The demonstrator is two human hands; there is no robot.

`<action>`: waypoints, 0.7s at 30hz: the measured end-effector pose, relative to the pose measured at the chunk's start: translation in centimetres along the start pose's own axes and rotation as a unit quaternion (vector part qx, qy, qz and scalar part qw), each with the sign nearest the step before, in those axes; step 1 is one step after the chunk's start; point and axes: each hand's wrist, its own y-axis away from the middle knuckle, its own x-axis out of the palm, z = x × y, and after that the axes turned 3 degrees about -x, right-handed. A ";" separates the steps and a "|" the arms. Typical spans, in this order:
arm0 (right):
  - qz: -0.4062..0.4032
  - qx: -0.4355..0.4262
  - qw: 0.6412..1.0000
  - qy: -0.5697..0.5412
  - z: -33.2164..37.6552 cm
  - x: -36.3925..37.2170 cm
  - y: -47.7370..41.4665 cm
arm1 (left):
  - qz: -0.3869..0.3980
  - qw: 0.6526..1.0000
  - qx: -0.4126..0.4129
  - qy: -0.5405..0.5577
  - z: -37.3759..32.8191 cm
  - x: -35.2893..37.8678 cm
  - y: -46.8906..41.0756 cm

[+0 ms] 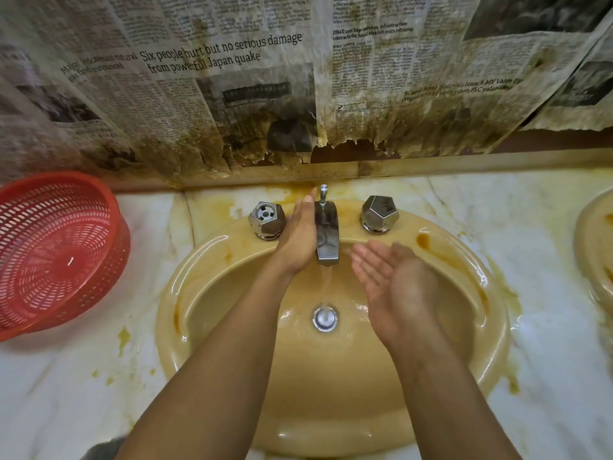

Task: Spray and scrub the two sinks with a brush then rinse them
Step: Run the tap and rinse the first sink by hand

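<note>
A tan oval sink (212,290) sits in a stained marble counter, with brown streaks on its rim. Water runs from the chrome faucet (326,235) down onto the drain (325,318). My left hand (300,227) lies flat with straight fingers against the faucet's left side, on the sink ledge. To the right of the stream my right hand (391,280) is held palm up, slightly cupped and wet, holding nothing. A second tan sink (593,247) shows only its edge at the far right. No brush or spray bottle is in view.
Two faceted chrome knobs flank the faucet, the left knob (267,220) and the right knob (379,214). A red plastic basket (56,250) lies on the counter at left. Stained, torn newspaper (232,94) covers the wall behind. Yellow stains mark the counter (547,327).
</note>
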 end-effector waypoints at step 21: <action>0.183 0.029 0.981 0.065 3.1 3.8 0.2 | 0.006 1.000 -0.015 -0.015 1.4 0.0 -0.6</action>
